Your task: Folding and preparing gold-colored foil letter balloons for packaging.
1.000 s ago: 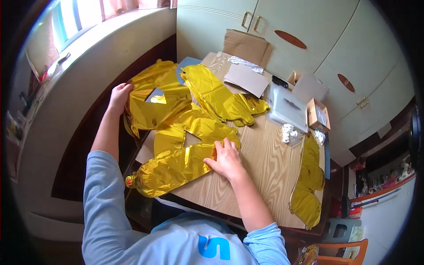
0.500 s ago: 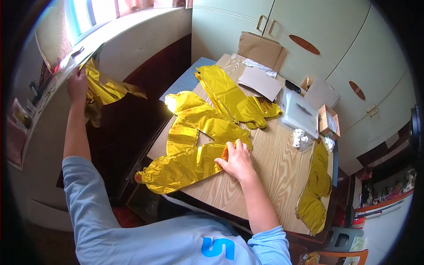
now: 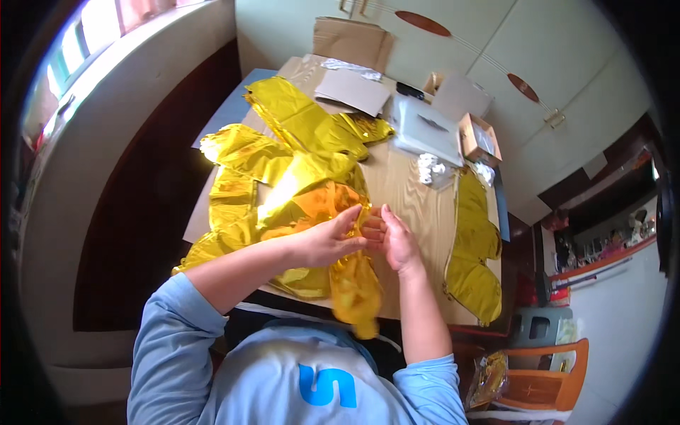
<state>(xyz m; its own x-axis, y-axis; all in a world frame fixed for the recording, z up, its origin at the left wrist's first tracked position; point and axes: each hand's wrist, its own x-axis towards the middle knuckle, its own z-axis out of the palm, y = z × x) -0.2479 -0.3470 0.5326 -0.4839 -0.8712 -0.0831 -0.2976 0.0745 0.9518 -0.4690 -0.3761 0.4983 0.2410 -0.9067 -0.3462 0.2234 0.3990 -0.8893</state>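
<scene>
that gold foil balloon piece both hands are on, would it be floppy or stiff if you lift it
Probably floppy: the gold foil balloon between the left hand and right hand droops over the table edge and is creased. Likely very light, being flat, thin film. Its glossy surface suggests it could be slippery and slide off the wooden top.

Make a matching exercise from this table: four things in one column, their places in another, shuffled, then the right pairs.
Things:
1. gold foil balloon
2. small open cardboard box
3. flat brown cardboard sheet
4. orange chair

Places:
A. far end of the table
B. on the floor, lower right
C. between the left hand and right hand
D. near the table's right edge

Pairs: 1-C, 2-D, 3-A, 4-B
</scene>
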